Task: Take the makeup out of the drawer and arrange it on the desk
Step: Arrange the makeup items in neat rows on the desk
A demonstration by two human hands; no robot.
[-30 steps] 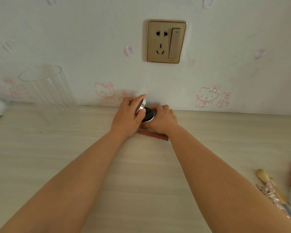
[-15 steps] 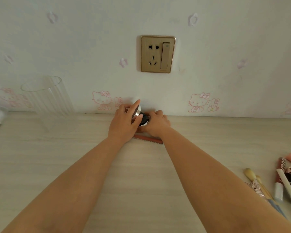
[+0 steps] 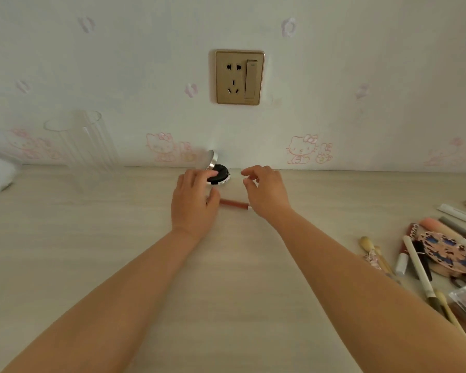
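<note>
Directly below the wall socket (image 3: 239,77), your compact (image 3: 218,172) sits on the desk (image 3: 92,238) at the foot of the wall, its lid propped up and leaning left, the black base lying flat. No writing can be read on it, nor on the socket plate; the only legible marks anywhere are the pink cartoon cats printed on the wallpaper to either side of the socket.

Your left hand (image 3: 193,200) hovers just below and left of the socket's line, fingers relaxed and lightly spread, the fingertips reaching over the near left edge of the compact; whether they touch it you cannot tell. Your right hand (image 3: 267,191) is just right of the compact and apart from it, fingers loosely curled and holding nothing.

Between your hands, nearer you than the compact, a reddish-brown lip tube (image 3: 233,203) lies flat with its long axis running left to right, roughly parallel to the wall; both ends are hidden under your hands.

Left of the socket, a clear ribbed glass vase (image 3: 84,146) stands against the wall, with bare desk between it and your left hand. Far right of the socket and nearer you, a pile of brushes and makeup (image 3: 428,254) spreads toward the desk's right edge, the pieces mostly pointing away from you; print on one dark tube there is too small to read. Bare desk lies between your forearms.
</note>
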